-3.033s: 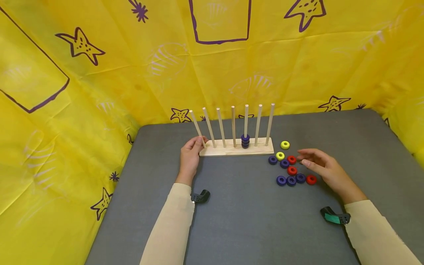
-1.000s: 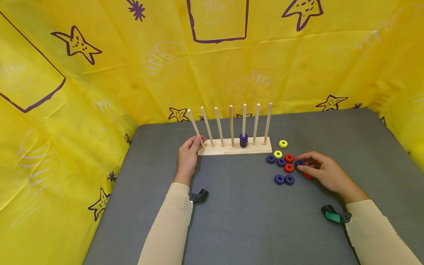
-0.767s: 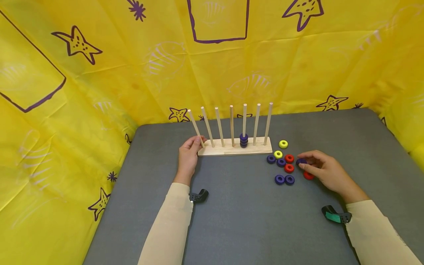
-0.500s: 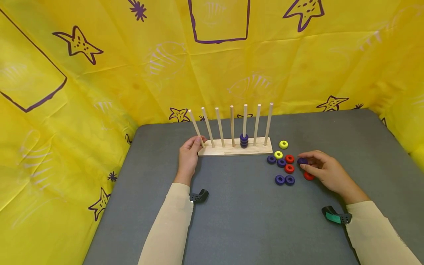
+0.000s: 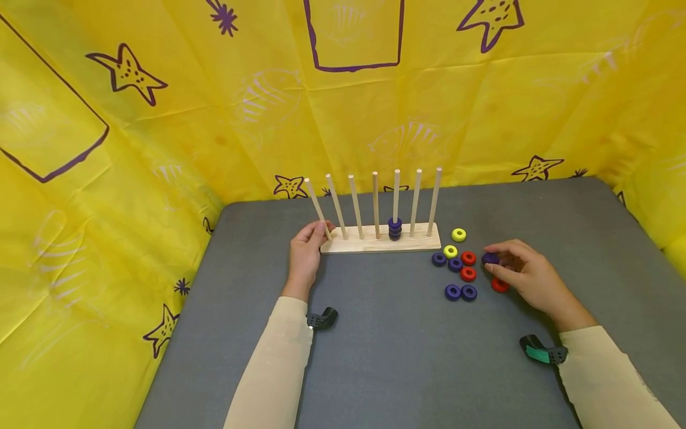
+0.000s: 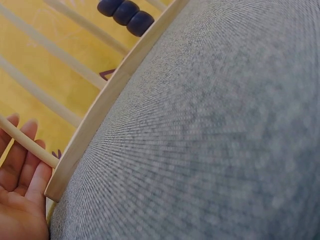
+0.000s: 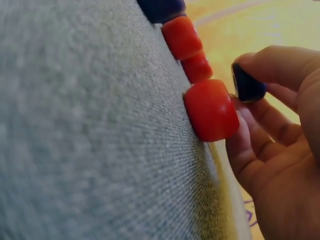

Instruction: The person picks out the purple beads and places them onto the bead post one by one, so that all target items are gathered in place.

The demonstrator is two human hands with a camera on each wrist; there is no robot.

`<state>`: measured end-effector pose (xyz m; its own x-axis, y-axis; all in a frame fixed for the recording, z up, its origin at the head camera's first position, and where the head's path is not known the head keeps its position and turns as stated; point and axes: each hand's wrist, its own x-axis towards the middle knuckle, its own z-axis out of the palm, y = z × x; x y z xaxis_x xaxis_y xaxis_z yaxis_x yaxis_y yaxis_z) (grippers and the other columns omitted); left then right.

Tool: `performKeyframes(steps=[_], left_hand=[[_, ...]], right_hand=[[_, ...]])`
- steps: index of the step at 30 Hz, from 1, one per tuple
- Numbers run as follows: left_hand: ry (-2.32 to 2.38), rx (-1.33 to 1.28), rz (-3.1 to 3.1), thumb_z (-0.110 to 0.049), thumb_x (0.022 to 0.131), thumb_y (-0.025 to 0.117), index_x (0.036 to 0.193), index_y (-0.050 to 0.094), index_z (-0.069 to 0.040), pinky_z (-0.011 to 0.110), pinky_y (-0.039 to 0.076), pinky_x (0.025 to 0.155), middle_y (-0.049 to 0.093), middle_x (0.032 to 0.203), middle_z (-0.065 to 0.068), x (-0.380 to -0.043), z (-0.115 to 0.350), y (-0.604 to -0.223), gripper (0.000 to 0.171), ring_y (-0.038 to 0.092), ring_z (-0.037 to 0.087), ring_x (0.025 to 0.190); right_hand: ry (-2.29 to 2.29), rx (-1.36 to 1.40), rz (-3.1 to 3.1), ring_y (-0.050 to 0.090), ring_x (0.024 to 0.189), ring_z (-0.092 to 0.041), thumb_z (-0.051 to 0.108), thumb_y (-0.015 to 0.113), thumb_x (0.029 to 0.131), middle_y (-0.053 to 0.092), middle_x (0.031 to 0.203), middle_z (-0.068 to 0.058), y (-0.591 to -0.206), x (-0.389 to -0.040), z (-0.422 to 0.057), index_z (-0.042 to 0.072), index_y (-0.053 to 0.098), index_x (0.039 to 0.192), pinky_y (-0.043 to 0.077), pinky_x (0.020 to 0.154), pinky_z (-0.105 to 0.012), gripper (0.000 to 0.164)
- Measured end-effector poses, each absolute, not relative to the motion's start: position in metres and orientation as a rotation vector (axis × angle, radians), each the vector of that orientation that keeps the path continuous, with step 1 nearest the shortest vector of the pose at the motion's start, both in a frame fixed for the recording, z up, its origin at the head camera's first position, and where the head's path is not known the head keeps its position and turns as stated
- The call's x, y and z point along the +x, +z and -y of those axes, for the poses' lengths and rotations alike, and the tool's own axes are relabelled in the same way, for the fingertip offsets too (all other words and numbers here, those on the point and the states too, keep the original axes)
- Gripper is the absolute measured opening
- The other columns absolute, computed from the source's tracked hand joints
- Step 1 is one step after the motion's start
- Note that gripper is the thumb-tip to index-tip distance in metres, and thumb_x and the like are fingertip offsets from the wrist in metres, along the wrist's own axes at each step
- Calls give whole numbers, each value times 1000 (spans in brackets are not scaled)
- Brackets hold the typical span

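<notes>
Right-hand fingers (image 5: 506,248) pinch a dark blue ring (image 7: 248,86); left-hand fingers (image 6: 38,186) hold the wooden rack's end (image 5: 380,243).

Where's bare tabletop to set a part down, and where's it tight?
Free: grey table between left sleeve and right sleeve, in front of the pegboard; also beyond the right hand, up to the yellow cloth. Crowded: right of the pegboard, where loose rings cluster up to the right hand.
</notes>
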<state>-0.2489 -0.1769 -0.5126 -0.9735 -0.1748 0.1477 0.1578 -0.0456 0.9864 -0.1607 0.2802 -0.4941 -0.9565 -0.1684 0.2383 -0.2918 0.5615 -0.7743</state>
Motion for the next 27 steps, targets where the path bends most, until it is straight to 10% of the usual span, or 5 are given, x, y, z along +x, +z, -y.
performKeyframes(steps=[27], left_hand=[[-2096, 18, 2019, -28, 111, 69, 122, 77, 6, 46, 55, 106, 77, 118, 21, -249, 177, -513, 37, 71, 33, 118]], right_hand=[[1343, 527, 2483, 61, 91, -11, -17, 84, 86, 67, 115, -12, -474, -160, -249, -1, 76, 118, 51, 78, -9, 37]])
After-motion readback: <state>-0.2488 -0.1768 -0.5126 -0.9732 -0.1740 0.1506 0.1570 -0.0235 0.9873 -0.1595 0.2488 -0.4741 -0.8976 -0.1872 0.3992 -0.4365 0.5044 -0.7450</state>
